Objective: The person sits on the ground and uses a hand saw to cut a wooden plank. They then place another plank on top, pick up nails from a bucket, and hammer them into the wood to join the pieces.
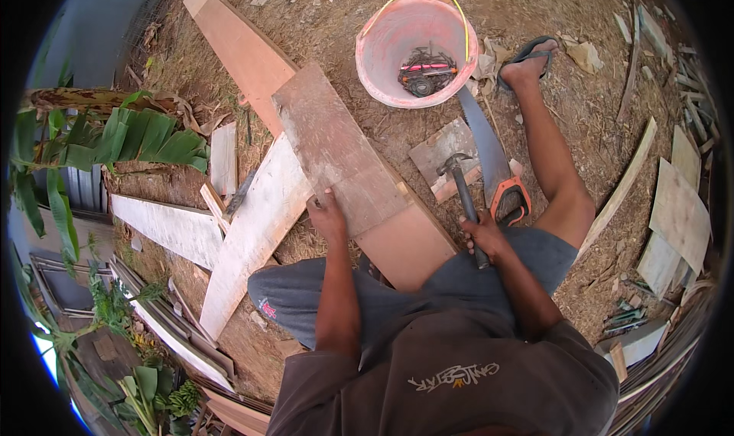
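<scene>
Across my lap and away from me lies a long reddish-brown wooden board [336, 138], its near end bare and smoother. My left hand [329, 218] is closed on the left edge of this board, fingertips on its top face; the fingers underneath are hidden. In my right hand [486, 236] is a claw hammer [465, 188], gripped by its dark handle with the metal head pointing away from me. Beneath the hammer head sits a short weathered wood piece [442, 153]. A handsaw [489, 142] with an orange and black handle rests just right of the hammer.
A pink bucket [371, 77] holding nails and a tape-like tool stands ahead. Whitish planks [256, 233] and another brown board [233, 42] lie to the left, near banana leaves [145, 142]. Flat wood pieces [680, 222] are piled at right. My sandalled foot [524, 71] is beside the bucket.
</scene>
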Motion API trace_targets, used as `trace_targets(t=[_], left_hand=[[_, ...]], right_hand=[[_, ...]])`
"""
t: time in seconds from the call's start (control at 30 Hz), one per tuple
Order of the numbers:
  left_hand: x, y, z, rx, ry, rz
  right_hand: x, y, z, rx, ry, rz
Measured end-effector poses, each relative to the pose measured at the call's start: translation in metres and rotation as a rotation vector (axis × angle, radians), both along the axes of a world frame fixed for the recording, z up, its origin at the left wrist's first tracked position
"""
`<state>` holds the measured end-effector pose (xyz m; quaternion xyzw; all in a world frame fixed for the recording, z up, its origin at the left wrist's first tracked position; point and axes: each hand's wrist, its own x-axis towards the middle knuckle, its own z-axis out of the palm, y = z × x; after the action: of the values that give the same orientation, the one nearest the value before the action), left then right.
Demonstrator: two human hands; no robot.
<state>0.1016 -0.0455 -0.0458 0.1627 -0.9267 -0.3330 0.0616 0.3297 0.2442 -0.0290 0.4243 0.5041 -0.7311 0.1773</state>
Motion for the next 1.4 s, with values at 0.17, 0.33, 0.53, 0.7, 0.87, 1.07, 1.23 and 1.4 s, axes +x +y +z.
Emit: trace_targets(t=[0.17,0.33,0.53,0.7,0.87,1.07,1.23,1.4], left_hand=[[-0.026,0.037,0.029,-0.206,0.331,-0.196],[-0.102,0.14,0.041,0.044,0.441,-0.684],[-0.221,0.278,-0.015,-0.016,0.042,-0.994],[-0.286,0.339,-0.079,-0.45,-0.262,-1.025],[-0.289,0.369,-0.106,-0.668,-0.322,-0.951],[-0.283,0.371,-0.101,-0.735,-0.285,-0.986],[-0.286,0.36,-0.074,-0.381,-0.309,-1.006],[-0.264,0.312,-0.011,0.663,-0.497,-0.722]], right_hand=[[-0.004,0.002,-0.003,-0.076,-0.041,-0.014],[-0.008,0.004,-0.009,-0.174,-0.047,-0.003],[-0.007,0.004,-0.012,-0.196,-0.092,0.073],[-0.018,0.011,-0.004,-0.142,-0.155,0.14],[-0.033,0.018,0.006,-0.134,-0.177,0.081],[-0.031,0.019,0.002,-0.135,-0.193,0.064],[-0.026,0.019,0.001,-0.175,-0.173,0.091],[-0.028,0.017,0.008,-0.129,-0.175,0.122]])
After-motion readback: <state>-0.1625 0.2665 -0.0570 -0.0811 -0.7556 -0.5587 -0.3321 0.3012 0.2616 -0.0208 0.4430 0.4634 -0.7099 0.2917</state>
